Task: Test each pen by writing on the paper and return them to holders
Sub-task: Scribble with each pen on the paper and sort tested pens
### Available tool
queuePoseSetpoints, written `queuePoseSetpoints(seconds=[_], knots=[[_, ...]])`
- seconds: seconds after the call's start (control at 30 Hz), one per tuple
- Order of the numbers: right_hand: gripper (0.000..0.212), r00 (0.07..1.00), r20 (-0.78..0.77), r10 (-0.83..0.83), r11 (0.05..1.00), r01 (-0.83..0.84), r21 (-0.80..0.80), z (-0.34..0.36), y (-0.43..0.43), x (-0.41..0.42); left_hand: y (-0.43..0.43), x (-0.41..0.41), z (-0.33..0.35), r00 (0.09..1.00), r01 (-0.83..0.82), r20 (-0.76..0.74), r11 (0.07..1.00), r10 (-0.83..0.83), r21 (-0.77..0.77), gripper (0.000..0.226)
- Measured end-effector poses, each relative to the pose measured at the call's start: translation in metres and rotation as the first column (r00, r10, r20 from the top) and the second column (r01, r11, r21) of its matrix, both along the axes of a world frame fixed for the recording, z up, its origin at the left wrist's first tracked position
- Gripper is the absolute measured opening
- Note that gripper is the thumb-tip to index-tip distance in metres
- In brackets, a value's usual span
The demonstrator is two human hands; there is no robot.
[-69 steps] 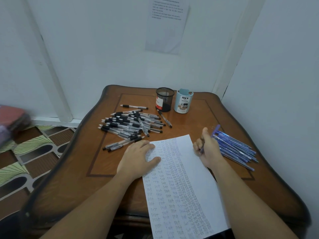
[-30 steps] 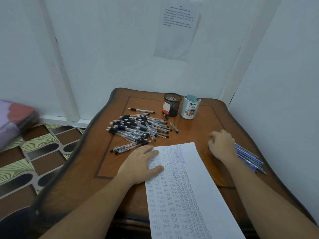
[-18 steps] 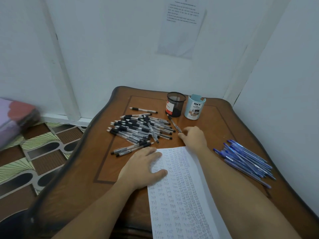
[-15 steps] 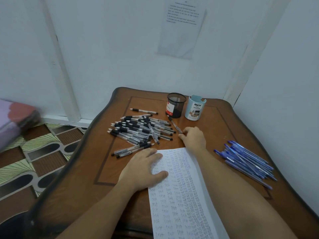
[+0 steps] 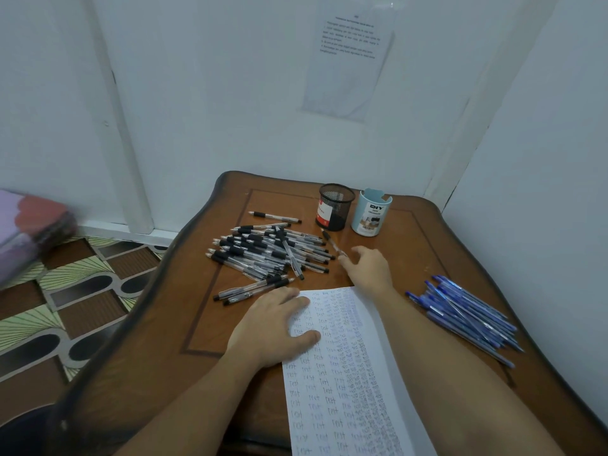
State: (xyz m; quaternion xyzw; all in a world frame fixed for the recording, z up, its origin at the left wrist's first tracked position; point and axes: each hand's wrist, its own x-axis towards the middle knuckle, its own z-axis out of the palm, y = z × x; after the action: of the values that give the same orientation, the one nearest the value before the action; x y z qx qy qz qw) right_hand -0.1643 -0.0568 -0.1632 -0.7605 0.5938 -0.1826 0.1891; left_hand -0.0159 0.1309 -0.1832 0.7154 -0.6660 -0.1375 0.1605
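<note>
Wood table (image 5: 460, 245): brown, inlaid border line, carries everything.
Loose black pen (image 5: 330, 243): task item for this moment. Lies alone on the table, far tip just beside the foot of the mesh holder (image 5: 335, 207), near end toward the person.
Handling: my read is light, stiff, thin plastic barrel that rolls easily on the polished top. Not fragile.
Where to hold: probably the black rubber grip sleeve near the tip, pinched between thumb and index, since the clear barrel looks slick.
Right hand (image 5: 370, 268): fingers loose and spread, gripping nothing. Index fingertip (image 5: 343, 259) at the pen's near end; touching or just short, cannot tell.
Left hand (image 5: 276, 327): flat, fingers straight, pressing the top-left corner of the paper (image 5: 371, 373). Holds nothing.
Black pen pile (image 5: 269, 255): many, heaped left of the loose pen, clear barrels, black grips.
Blue pens (image 5: 467, 317): bundle on the table's right side, well apart from the black ones.
Paper writing: rows of handwritten "Test" in black and blue. Right strip blank.
Mesh holder label: red and white sticker, text too small to read. No pens stick out.
Blue holder (image 5: 371, 213): pale blue cup just right of the mesh one, reads "DIY" and "DESK ORGANIZER" with a small picture below.
Wall notice (image 5: 353, 60): taped sheet, printed lines, unreadable.
</note>
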Motion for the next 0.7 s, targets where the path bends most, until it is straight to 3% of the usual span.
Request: queuePoseSetpoints(seconds=[0.13,0.2,0.3,0.4,0.5,0.57,0.63,0.7], knots=[[0.017,0.995,-0.081,-0.062,0.998,0.06,-0.028,-0.002,0.002,0.01,-0.001,0.002,-0.004,1.0,-0.001,0.004,1.0,0.001,-0.005,0.074],[0.01,0.997,0.006,-0.082,0.997,0.082,0.013,-0.002,0.0,0.008,-0.001,0.002,-0.003,1.0,-0.006,0.006,1.0,0.006,-0.002,0.074],[0.01,0.951,0.277,-0.14,0.987,0.113,0.112,0.009,-0.003,-0.007,0.0,0.001,-0.002,1.0,-0.009,0.006,1.0,0.009,0.015,0.074],[0.015,0.77,0.582,-0.261,0.965,0.195,0.175,0.033,0.003,-0.029,0.0,0.001,-0.001,1.0,-0.006,0.011,1.0,0.005,0.011,0.074],[0.01,0.404,0.855,-0.326,0.945,0.136,0.296,0.062,0.022,-0.048,0.001,0.0,0.0,1.0,-0.008,0.028,1.0,0.007,0.023,0.074],[0.01,0.218,0.926,-0.309,0.95,0.025,0.312,0.075,0.039,-0.059,0.001,-0.002,0.002,0.999,-0.007,0.046,0.999,0.005,0.036,0.074],[0.015,0.139,0.948,-0.287,0.953,-0.056,0.297,0.079,0.056,-0.067,0.002,-0.002,0.003,0.999,-0.004,0.052,0.999,0.002,0.037,0.074],[0.02,0.162,0.947,-0.279,0.948,-0.109,0.298,0.075,0.068,-0.073,0.003,-0.003,0.004,0.998,-0.001,0.059,0.999,-0.001,0.034,0.073]])
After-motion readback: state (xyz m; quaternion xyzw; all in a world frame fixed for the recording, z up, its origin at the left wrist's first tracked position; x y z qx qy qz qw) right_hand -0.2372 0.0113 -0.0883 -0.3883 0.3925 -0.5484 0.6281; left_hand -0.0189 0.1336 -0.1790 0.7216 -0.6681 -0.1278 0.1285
